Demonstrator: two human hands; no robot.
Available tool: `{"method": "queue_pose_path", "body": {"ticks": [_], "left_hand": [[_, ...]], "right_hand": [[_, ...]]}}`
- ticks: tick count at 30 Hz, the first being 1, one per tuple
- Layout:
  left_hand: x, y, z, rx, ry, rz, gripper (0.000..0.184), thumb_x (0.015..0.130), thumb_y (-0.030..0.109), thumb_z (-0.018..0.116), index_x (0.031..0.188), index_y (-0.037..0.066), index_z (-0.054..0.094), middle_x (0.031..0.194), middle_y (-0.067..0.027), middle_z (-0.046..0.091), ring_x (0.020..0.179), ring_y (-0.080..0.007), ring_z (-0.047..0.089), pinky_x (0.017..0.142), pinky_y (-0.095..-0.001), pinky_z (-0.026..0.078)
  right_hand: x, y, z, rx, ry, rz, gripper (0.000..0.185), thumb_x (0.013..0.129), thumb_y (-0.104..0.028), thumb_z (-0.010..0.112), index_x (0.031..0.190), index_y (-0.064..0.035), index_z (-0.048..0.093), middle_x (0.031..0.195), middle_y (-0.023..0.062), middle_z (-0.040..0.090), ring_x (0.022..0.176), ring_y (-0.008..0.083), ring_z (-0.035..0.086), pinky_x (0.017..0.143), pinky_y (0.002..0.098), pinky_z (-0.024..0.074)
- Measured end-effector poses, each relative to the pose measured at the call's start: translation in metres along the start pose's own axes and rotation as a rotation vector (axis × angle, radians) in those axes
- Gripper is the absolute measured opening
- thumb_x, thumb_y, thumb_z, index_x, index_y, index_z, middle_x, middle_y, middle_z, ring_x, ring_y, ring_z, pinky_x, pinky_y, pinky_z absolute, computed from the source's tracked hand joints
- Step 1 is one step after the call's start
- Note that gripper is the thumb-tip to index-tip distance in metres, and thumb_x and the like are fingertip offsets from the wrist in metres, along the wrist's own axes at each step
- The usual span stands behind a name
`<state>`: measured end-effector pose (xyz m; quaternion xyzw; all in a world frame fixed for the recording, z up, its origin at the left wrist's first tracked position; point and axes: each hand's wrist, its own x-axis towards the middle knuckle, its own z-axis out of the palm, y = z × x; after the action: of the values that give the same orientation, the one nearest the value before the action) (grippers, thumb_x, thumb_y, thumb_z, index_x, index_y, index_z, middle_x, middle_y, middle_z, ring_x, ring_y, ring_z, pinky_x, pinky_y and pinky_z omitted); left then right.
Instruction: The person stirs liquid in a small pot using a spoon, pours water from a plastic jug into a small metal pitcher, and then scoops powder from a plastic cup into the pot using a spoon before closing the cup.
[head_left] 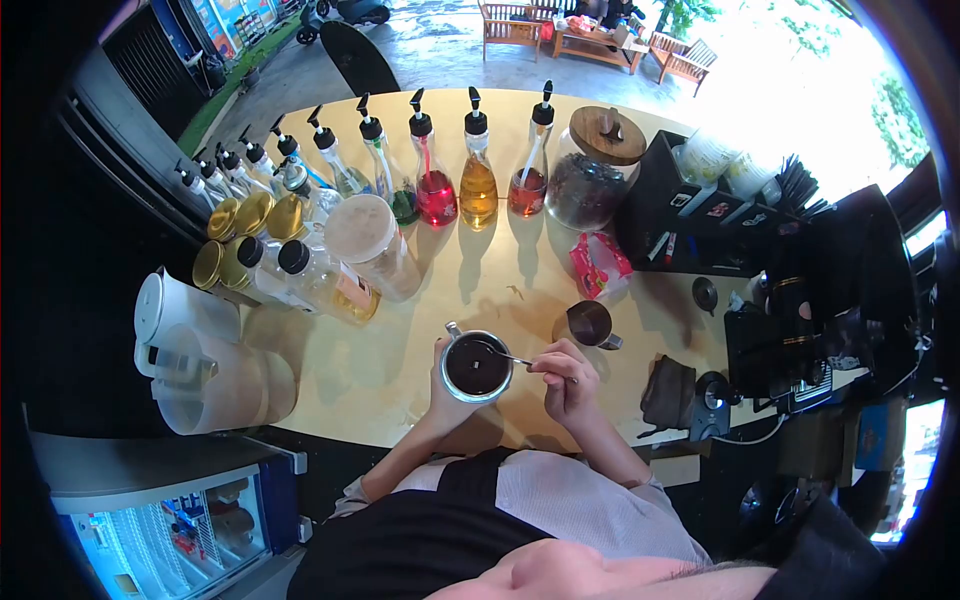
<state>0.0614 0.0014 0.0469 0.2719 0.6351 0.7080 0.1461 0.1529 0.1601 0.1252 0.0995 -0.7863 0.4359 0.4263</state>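
Observation:
A metal pitcher [480,401] with a dark liquid [474,372] inside is held over the table's near side. My left hand [446,402] is wrapped round its left and lower side. A thin metal spoon [516,359] is pinched in the fingers of my right hand [568,382]. The spoon's far end dips into the dark liquid; its tip is hidden there. Just beyond my right hand is a second metal cup with a handle [590,324]. Behind that cup lies a pink-and-white packet [602,266].
Several pump bottles [478,190] curve along the table's back edge. A lidded glass jar [590,185] and a black organizer [690,230] stand at the right. Plastic pitchers [220,390] and a tall tub [372,250] occupy the left. A dark cloth [668,393] lies at right.

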Motion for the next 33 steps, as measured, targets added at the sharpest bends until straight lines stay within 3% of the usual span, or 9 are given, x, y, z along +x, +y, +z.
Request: {"method": "queue_pose_path", "body": {"ticks": [5,8,10,13,26,33], "left_hand": [[0.002,-0.003,0.000,-0.017,-0.010,0.015,0.076,0.059,0.011,0.087,0.117,0.004,0.038,0.105,-0.0102,0.061,0.095,-0.0173,0.063,0.084,-0.0303,0.051],[0.003,-0.001,-0.001,-0.174,-0.024,-0.110,0.075,0.060,0.011,0.087,0.117,0.004,0.038,0.105,-0.0105,0.061,0.095,-0.0173,0.063,0.083,-0.0303,0.051],[0.006,0.015,-0.001,0.046,-0.025,0.125,0.075,0.060,0.011,0.087,0.116,0.004,0.038,0.105,-0.0113,0.062,0.095,-0.0176,0.064,0.083,-0.0308,0.051],[0.009,0.026,-0.001,0.050,-0.055,0.158,0.075,0.061,0.011,0.087,0.117,0.004,0.038,0.106,-0.0116,0.062,0.094,-0.0178,0.064,0.083,-0.0310,0.051],[0.008,0.014,-0.007,-0.012,-0.081,0.044,0.077,0.058,0.015,0.089,0.116,0.004,0.040,0.104,-0.0106,0.062,0.094,-0.0180,0.063,0.084,-0.0311,0.051],[0.010,0.009,-0.010,0.113,-0.127,0.127,0.079,0.059,0.011,0.088,0.118,0.005,0.036,0.108,-0.0108,0.059,0.097,-0.0186,0.062,0.085,-0.0324,0.051]], "right_hand": [[0.003,-0.009,-0.002,-0.028,-0.023,0.041,0.008,0.089,-0.008,0.058,0.094,-0.0018,0.056,0.076,0.0082,0.062,0.065,0.0242,0.057,0.055,0.0318,0.0462],[0.002,-0.014,-0.001,-0.057,-0.031,0.063,0.008,0.089,-0.006,0.056,0.096,-0.0018,0.055,0.078,0.0091,0.063,0.065,0.0243,0.057,0.056,0.0324,0.0464],[0.002,-0.017,0.001,-0.070,-0.028,0.126,0.010,0.089,-0.003,0.055,0.099,-0.0020,0.052,0.081,0.0103,0.063,0.066,0.0251,0.058,0.056,0.0333,0.0464],[0.003,-0.020,0.003,-0.074,-0.023,0.179,0.013,0.089,0.000,0.054,0.101,-0.0023,0.050,0.081,0.0110,0.063,0.067,0.0259,0.058,0.056,0.0337,0.0465],[-0.006,-0.028,0.012,-0.163,0.045,0.119,0.010,0.088,0.000,0.055,0.096,-0.0018,0.050,0.080,0.0114,0.063,0.066,0.0254,0.059,0.057,0.0330,0.0478],[-0.010,-0.025,0.015,-0.180,0.129,0.129,0.007,0.088,-0.001,0.054,0.095,-0.0013,0.053,0.078,0.0106,0.064,0.067,0.0248,0.060,0.058,0.0325,0.0481]]}}
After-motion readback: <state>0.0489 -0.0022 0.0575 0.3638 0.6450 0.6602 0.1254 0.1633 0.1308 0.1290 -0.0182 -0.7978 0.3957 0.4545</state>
